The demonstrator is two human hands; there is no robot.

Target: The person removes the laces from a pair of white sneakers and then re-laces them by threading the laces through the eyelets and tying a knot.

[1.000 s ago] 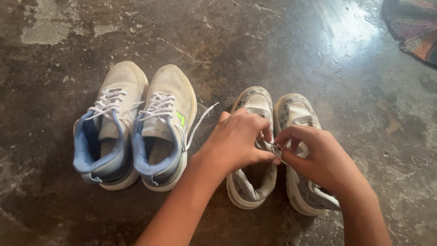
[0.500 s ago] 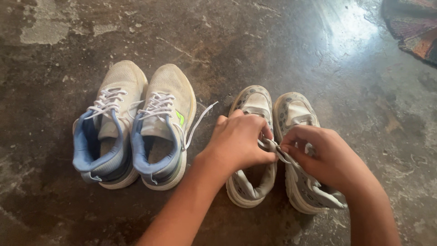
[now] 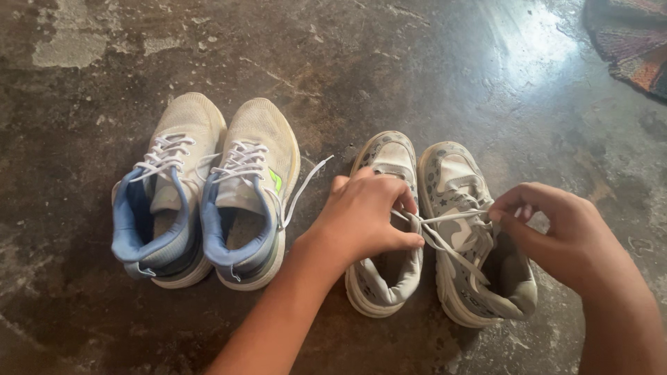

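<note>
While your left hand (image 3: 367, 219) rests on the inner one of the small grey patterned shoes (image 3: 386, 229), its fingers are closed on the white lace (image 3: 451, 217) at the spot where the strands meet. Your right hand (image 3: 559, 232) hovers over the outer small shoe (image 3: 476, 236), thumb and forefinger pinched narrow on the lace's other end, so the strand runs taut between your hands across the gap between the two shoes. Both small shoes stand side by side, touching, on the dark concrete floor (image 3: 417, 62), toes pointing away from you. Just to their left sits a pair of larger beige sneakers with blue lining (image 3: 208, 194), one loose lace end trailing toward your left hand. A woven rug (image 3: 632, 42) lies at the floor's far right corner.
</note>
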